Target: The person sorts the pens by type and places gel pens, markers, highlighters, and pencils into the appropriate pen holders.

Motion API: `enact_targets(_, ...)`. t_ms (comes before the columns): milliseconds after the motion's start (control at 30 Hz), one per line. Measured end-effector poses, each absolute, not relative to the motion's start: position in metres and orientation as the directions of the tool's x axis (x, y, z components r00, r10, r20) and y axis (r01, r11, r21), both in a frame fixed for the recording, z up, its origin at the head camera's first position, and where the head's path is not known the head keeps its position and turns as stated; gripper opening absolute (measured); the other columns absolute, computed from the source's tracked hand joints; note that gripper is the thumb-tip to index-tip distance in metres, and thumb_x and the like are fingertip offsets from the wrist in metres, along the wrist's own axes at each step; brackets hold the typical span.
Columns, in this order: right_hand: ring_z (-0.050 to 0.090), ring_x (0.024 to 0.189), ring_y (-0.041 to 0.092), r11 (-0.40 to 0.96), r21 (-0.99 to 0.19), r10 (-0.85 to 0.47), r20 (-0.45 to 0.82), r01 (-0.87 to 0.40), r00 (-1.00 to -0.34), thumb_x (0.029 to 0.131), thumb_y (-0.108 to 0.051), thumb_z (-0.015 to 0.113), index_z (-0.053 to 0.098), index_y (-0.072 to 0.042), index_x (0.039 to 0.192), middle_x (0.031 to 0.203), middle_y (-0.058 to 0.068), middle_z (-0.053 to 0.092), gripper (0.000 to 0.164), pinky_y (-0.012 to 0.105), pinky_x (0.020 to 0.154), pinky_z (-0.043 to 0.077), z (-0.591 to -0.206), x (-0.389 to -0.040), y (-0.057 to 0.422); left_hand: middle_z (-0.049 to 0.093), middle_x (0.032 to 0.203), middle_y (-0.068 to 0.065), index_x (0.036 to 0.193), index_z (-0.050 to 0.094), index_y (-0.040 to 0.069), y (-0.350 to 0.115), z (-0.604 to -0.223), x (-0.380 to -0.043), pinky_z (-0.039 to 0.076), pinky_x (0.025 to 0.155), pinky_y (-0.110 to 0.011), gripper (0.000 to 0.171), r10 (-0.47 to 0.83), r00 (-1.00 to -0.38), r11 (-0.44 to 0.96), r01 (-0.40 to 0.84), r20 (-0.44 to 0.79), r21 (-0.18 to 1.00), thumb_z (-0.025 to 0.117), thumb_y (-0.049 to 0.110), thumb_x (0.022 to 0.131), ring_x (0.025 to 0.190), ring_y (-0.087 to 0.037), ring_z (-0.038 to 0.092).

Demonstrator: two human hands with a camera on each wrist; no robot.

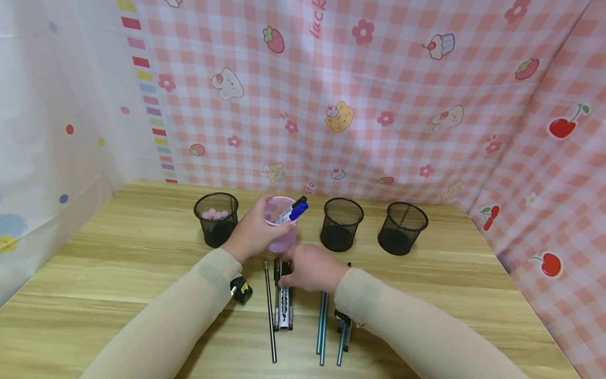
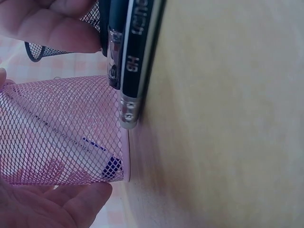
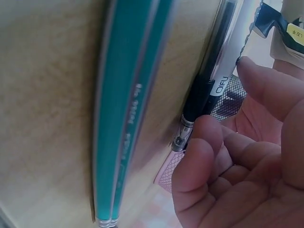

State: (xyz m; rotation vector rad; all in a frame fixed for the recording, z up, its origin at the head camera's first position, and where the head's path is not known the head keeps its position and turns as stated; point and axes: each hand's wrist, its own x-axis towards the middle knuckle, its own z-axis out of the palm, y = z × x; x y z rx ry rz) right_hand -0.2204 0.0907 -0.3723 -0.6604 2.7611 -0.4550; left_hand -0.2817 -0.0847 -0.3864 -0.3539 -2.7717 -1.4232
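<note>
In the head view my left hand [image 1: 253, 230] grips the pink mesh cup [image 1: 283, 243] around its rim and side. Two markers [image 1: 294, 211], one black-capped and one blue-capped, lean inside it. My right hand [image 1: 314, 267] is lowered over a white marker [image 1: 284, 310] lying between black pens [image 1: 276, 295]. Its thumb and bent index finger stand apart at the marker's cap end; part of the cap is hidden. The right wrist view shows these fingertips [image 3: 206, 126] close against the marker [image 3: 227, 71], with no firm hold visible.
A black mesh cup [image 1: 218, 223] with pink balls stands left. Two more black cups [image 1: 342, 231] [image 1: 402, 229] stand right. A dark pencil [image 1: 271, 321] lies left of the pens, teal pencils [image 1: 322, 331] to the right, near more pens [image 1: 347, 337] under the right wrist. Patterned cloth [image 1: 360, 79] hangs behind.
</note>
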Motion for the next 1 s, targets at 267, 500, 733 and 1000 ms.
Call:
enact_targets(267,0.070,0.095,0.013,0.857,-0.366,-0.455,-0.209,-0.362,-0.866,0.086,-0.037,0.088,0.071,-0.012,0.127,0.120,0.002,0.077,0.051,0.036,0.091,0.059,-0.3714,-0.2206,0.0906,0.061,0.143,-0.017,0.162,0.030,0.017,-0.0851,-0.3861,-0.2811,0.059,0.097,-0.051,0.102,0.201,-0.973,0.556,0.207,0.111,0.805,0.079,0.063,0.086,0.121,-0.033,0.067)
enact_targets(500,0.066,0.085,0.011,0.866,-0.368,-0.443,-0.249,-0.339,-0.861,0.084,-0.037,0.089,0.069,-0.011,0.128,0.114,0.001,0.077,0.055,0.035,0.087,0.059,-0.3693,-0.2211,0.0906,0.060,0.144,-0.018,0.162,0.030,0.016,-0.0845,-0.3845,-0.2796,0.058,0.098,-0.053,0.099,0.205,-0.973,0.557,0.206,0.107,0.805,0.079,0.059,0.088,0.122,-0.035,0.067)
enact_targets(733,0.064,0.084,0.012,0.879,-0.369,-0.415,-0.279,-0.302,-0.866,0.081,-0.036,0.091,0.069,-0.010,0.122,0.114,0.003,0.076,0.053,0.036,0.086,0.058,-0.3703,-0.2220,0.0908,0.060,0.145,-0.019,0.162,0.030,0.015,-0.0848,-0.3836,-0.2791,0.058,0.099,-0.053,0.099,0.208,-0.972,0.558,0.207,0.106,0.803,0.079,0.059,0.088,0.122,-0.035,0.067)
enact_targets(1000,0.064,0.081,0.013,0.884,-0.381,-0.395,-0.299,-0.270,-0.869,0.082,-0.033,0.090,0.069,-0.006,0.121,0.112,0.005,0.076,0.052,0.035,0.082,0.059,-0.3697,-0.2202,0.0911,0.059,0.145,-0.019,0.162,0.030,0.014,-0.0852,-0.3843,-0.2797,0.058,0.099,-0.052,0.099,0.210,-0.971,0.555,0.212,0.112,0.805,0.079,0.059,0.088,0.122,-0.035,0.067)
